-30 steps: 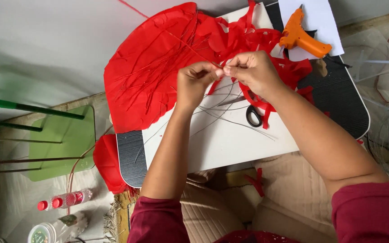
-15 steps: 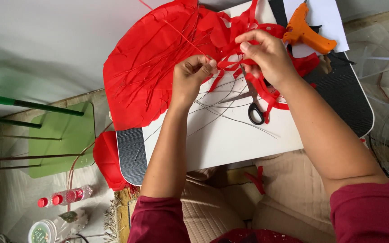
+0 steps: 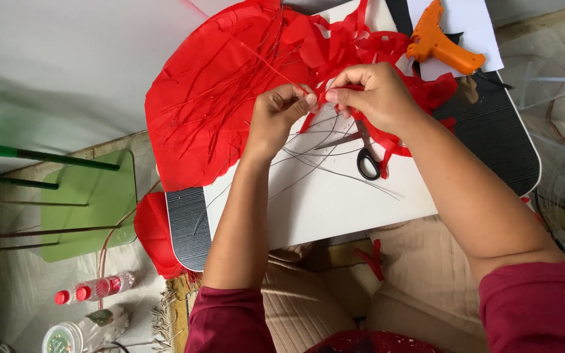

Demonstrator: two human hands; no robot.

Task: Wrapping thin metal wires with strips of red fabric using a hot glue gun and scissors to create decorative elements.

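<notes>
- The left hand (image 3: pixel 281 112) and the right hand (image 3: pixel 371 95) are close together above the white lap board (image 3: pixel 322 202), fingertips nearly touching.
- Both pinch a narrow strip of red crepe paper (image 3: pixel 325 91) between thumb and fingers; the strip spans the small gap between the hands.
- A thin grey wire (image 3: pixel 335 171) lies just near of the hands (others fan out beside it).
- The large sheet of red crepe paper (image 3: pixel 210 111) spreads left of and beyond the left hand.
- Black-handled scissors (image 3: pixel 365 157) lie under the right wrist.
- An orange glue gun (image 3: pixel 441 43) rests far right, well apart.
</notes>
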